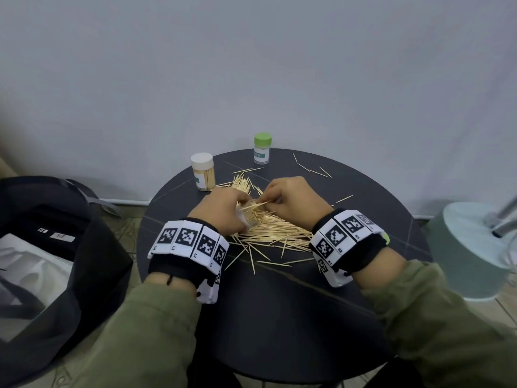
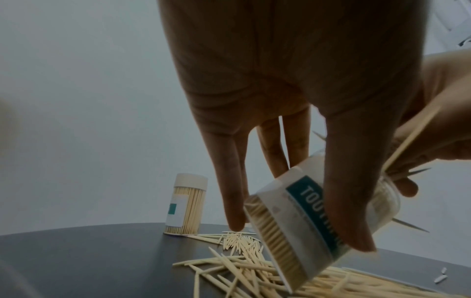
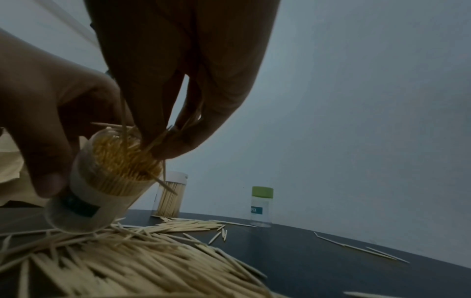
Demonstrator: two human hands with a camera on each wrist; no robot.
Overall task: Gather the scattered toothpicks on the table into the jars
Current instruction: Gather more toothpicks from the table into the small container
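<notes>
Left hand (image 1: 223, 210): held a clear, open toothpick jar (image 2: 316, 219) tilted with its base down on the heap, thumb curled on the near side and fingers down the far side, mouth turned toward the right hand.
Right hand (image 1: 293, 201): fingertips drawn narrow in a pinch on a few toothpicks (image 3: 163, 137) at the jar's mouth; the jar already looked packed with sticks.
Heap: the main pile of loose toothpicks (image 1: 275, 236) lay at the middle of the round dark table (image 1: 279, 317), directly under and between both wrists, with single sticks splayed out toward the near side.
Second cluster: a smaller fan of toothpicks (image 1: 243, 180) lay just beyond the hands, reaching toward the white-capped jar.
Strays: a few toothpicks (image 1: 313, 168) lay apart toward the far right edge, and one (image 1: 344, 198) lay right of the right hand.
White-capped jar (image 1: 202, 171): stood upright and full, close to the far left edge.
Green-capped jar (image 1: 262, 148): stood upright at the far edge, capped; from the right wrist view its clear body looked nearly empty.
Open room: the near half of the table top was bare dark surface, as was the strip along the right edge.
Surroundings: a dark bag (image 1: 56, 247) sat left of the table, a pale green round base (image 1: 472, 247) to its right, a plain wall behind.
</notes>
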